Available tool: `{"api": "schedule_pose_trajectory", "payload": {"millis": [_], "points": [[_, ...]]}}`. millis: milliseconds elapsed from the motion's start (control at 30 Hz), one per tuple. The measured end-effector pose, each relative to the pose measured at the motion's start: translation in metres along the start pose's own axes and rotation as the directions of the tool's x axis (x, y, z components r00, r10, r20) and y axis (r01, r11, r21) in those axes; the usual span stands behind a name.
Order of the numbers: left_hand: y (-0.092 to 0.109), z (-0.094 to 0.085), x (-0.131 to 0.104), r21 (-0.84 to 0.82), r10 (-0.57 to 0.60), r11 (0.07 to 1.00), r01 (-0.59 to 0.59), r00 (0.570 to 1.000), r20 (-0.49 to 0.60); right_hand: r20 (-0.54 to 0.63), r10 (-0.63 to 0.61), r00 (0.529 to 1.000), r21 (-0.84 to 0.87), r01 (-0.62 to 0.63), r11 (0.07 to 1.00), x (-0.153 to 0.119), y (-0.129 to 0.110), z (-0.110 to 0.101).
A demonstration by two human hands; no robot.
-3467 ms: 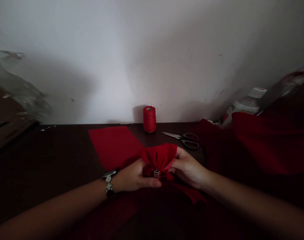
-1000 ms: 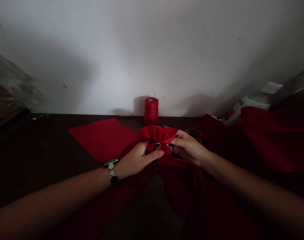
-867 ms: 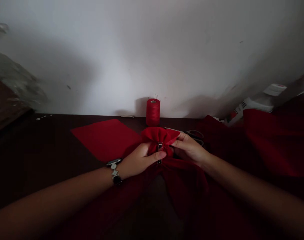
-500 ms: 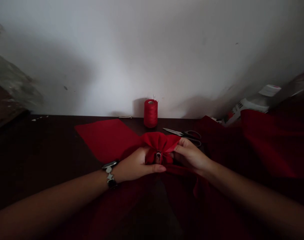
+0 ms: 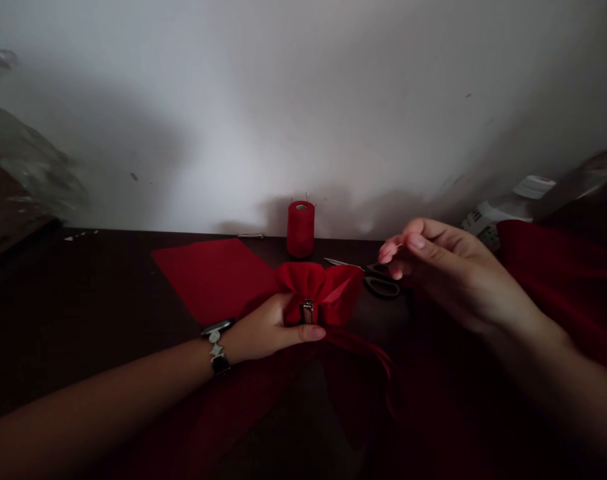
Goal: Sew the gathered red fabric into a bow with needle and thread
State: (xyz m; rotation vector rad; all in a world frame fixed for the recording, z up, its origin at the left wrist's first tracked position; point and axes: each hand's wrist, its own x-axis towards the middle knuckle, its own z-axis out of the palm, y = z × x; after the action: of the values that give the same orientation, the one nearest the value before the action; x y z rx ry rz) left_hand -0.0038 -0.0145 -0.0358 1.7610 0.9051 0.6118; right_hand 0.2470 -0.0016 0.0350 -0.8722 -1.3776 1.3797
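Gathered red fabric [image 5: 339, 301] is pinched in my left hand [image 5: 278, 328], whose thumb lies across its lower front. A small metal clip [image 5: 308, 311] sits at the centre of the gathers, just above that thumb. My right hand [image 5: 443, 267] is raised to the right, over the scissors, its thumb and index finger pressed together. A tiny thin glint shows at those fingertips, perhaps a needle, too small to be sure. From the gathered fabric a narrow red strip trails down to the right.
A red thread spool [image 5: 300, 230] with pins in its top stands by the wall. Scissors [image 5: 382, 285] lie right of it. A flat red cloth [image 5: 218, 277] is at the left. At the right are a white-capped bottle [image 5: 503, 215] and more red cloth [image 5: 558, 287].
My right hand has left the gathered fabric and moved up and to the right. My left hand keeps its hold on the fabric, which has shifted slightly left.
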Motion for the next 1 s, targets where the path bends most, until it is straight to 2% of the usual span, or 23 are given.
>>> {"api": "schedule_pose_trajectory", "payload": {"millis": [167, 300, 367, 433, 500, 567, 633, 700, 733, 833, 1000], "points": [[-0.001, -0.001, 0.0, -0.033, 0.013, 0.999, -0.013, 1.0, 0.011, 0.058, -0.063, 0.996, 0.216, 0.05, 0.975, -0.006, -0.004, 0.007], [-0.002, -0.002, -0.002, -0.048, 0.018, 0.999, -0.017, 1.0, 0.015, 0.164, -0.077, 0.984, 0.267, 0.031, 0.963, -0.009, 0.005, 0.018], [-0.002, -0.002, -0.003, -0.055, 0.017, 0.998, -0.016, 1.0, 0.006, 0.233, -0.09, 0.968, 0.193, 0.045, 0.98, -0.009, 0.015, 0.021], [-0.002, -0.002, -0.004, -0.079, 0.03, 0.996, -0.029, 1.0, 0.011, 0.311, -0.111, 0.944, 0.005, 0.116, 0.993, -0.008, 0.026, 0.022], [0.0, -0.002, -0.004, -0.095, 0.045, 0.995, -0.041, 0.998, 0.039, 0.379, -0.137, 0.915, -0.206, 0.228, 0.952, -0.007, 0.037, 0.021], [0.0, -0.002, -0.005, -0.092, 0.05, 0.995, -0.044, 0.997, 0.063, 0.437, -0.204, 0.876, -0.362, 0.379, 0.852, -0.006, 0.044, 0.02], [0.0, -0.003, -0.005, -0.107, 0.053, 0.993, -0.045, 0.996, 0.075, 0.505, -0.296, 0.811, -0.456, 0.542, 0.706, -0.006, 0.049, 0.019], [0.0, -0.003, -0.004, -0.132, 0.068, 0.99, -0.052, 0.99, 0.122, 0.551, -0.354, 0.756, -0.521, 0.642, 0.562, -0.005, 0.053, 0.017], [0.0, -0.003, -0.004, -0.139, 0.087, 0.988, -0.066, 0.985, 0.152, 0.556, -0.368, 0.746, -0.547, 0.661, 0.513, -0.005, 0.054, 0.017], [0.002, -0.002, -0.003, -0.121, 0.146, 0.985, -0.124, 0.969, 0.198, 0.507, -0.395, 0.766, -0.599, 0.643, 0.477, -0.004, 0.058, 0.015], [0.004, 0.0, -0.002, -0.075, 0.181, 0.983, -0.17, 0.968, 0.172, 0.413, -0.413, 0.812, -0.567, 0.584, 0.581, -0.007, 0.062, 0.021]]}}
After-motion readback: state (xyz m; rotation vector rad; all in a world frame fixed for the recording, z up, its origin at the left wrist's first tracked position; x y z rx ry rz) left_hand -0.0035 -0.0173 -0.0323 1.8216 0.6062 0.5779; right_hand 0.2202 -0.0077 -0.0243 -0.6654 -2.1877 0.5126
